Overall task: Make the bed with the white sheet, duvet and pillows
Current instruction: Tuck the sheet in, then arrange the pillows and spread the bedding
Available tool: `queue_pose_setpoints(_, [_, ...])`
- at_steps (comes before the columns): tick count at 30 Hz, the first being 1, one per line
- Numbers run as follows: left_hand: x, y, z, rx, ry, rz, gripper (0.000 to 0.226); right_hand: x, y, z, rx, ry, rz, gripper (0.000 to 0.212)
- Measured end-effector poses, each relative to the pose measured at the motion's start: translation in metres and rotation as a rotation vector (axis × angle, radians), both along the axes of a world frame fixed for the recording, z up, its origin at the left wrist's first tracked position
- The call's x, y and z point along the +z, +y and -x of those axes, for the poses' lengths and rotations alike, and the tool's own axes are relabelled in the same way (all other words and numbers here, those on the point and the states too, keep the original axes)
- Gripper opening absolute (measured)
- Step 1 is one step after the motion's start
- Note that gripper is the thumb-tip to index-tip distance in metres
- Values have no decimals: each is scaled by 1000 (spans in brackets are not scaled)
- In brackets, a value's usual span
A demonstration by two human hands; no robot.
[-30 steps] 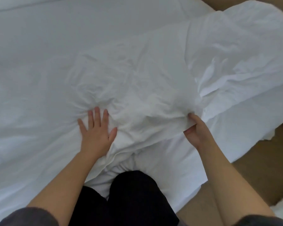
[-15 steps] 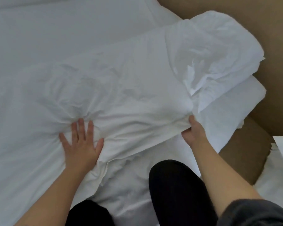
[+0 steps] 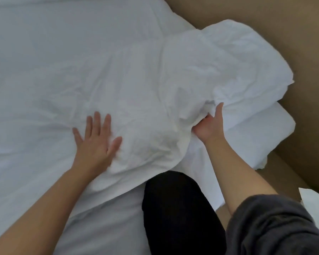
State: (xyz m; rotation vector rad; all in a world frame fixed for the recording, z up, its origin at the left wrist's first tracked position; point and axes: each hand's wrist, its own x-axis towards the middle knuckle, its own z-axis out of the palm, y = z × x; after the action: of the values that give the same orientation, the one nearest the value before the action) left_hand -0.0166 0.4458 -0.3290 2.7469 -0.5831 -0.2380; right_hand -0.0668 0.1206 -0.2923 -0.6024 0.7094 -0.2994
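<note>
A crumpled white duvet (image 3: pixel 155 85) lies across the bed, its bunched end heaped over the bed's right corner. Underneath it the white sheet (image 3: pixel 35 43) covers the mattress. My left hand (image 3: pixel 96 140) lies flat on the duvet with fingers spread, pressing it down near the front edge. My right hand (image 3: pixel 209 126) grips a fold of the duvet from below, the fingers hidden in the cloth and the thumb pointing up. No pillow is in view.
My knee in black trousers (image 3: pixel 175 208) rests on the bed's front edge between my arms. Tan floor (image 3: pixel 293 43) runs along the right side of the bed. Some white cloth (image 3: pixel 317 203) lies on the floor at the lower right.
My view has swung to the right, bringing more floor into sight. My left hand has slid right across the duvet. My right hand keeps its grip and has pushed deeper under the fold.
</note>
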Motion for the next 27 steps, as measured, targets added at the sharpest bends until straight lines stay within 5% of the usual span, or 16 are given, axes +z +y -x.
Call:
queue_pose_setpoints(5, [8,-101,-22,5,10,33,77,-13,-60,-21,-40,103,-4,28])
queue_pose_setpoints(11, [17,-182,-31,-21,42,-39,71,-19,-145,34,-231,157,-23,29])
queue_pose_setpoints(21, [13,-260,-47,-105,98,-133,92,8,-242,9,-32,10,-82,51])
queue_pose_setpoints(24, [11,-285,-55,-127,92,-132,92,13,-273,-16,-84,94,-76,49])
queue_pose_setpoints(27, [10,-308,-62,-142,76,-111,91,24,-316,-27,-326,251,51,25])
